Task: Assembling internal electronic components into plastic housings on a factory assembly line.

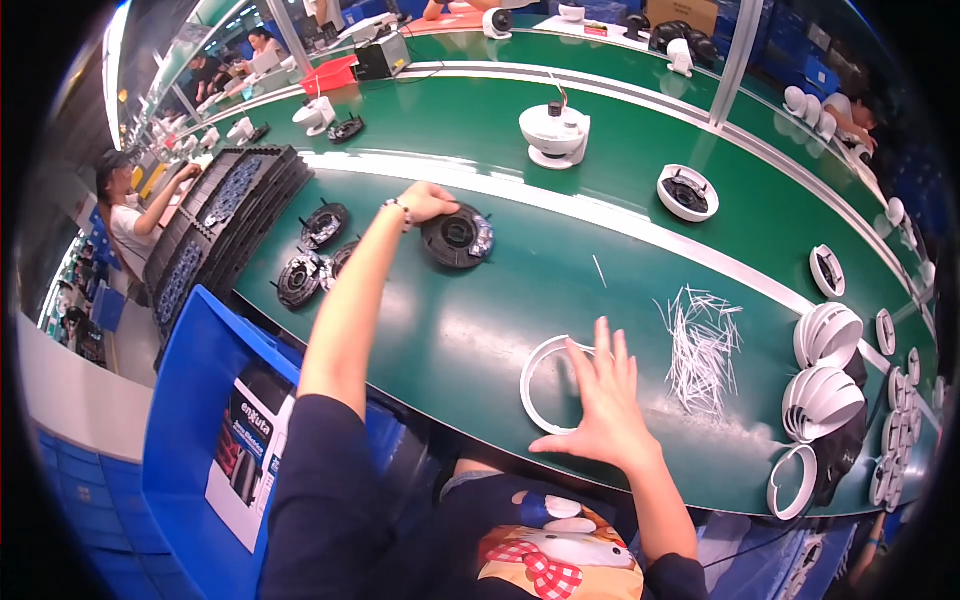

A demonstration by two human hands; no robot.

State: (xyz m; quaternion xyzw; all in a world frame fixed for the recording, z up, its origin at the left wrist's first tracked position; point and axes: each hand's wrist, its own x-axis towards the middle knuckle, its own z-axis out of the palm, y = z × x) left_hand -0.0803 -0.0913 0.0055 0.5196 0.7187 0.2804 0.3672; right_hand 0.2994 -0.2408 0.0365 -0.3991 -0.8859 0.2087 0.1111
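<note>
My left hand (430,203) is closed on the upper edge of a round black part (455,240) with a hole in its middle and a bunch of silvery wires on one side. Whether that part is lifted or rests on the green table, I cannot tell. Fingers spread, my right hand (605,400) is over the right side of a white plastic ring (530,385) near the table's front edge. It hides part of the ring, and contact between them is unclear. Several similar black parts (298,280) lie left of my left forearm.
Thin white sticks (703,350) lie heaped right of my right hand. Nested white shells (825,400) and another white ring (792,482) are at the right. Beyond runs a green belt (430,120) carrying a white appliance (555,135). Black trays (225,215) and a blue bin (190,400) stand left.
</note>
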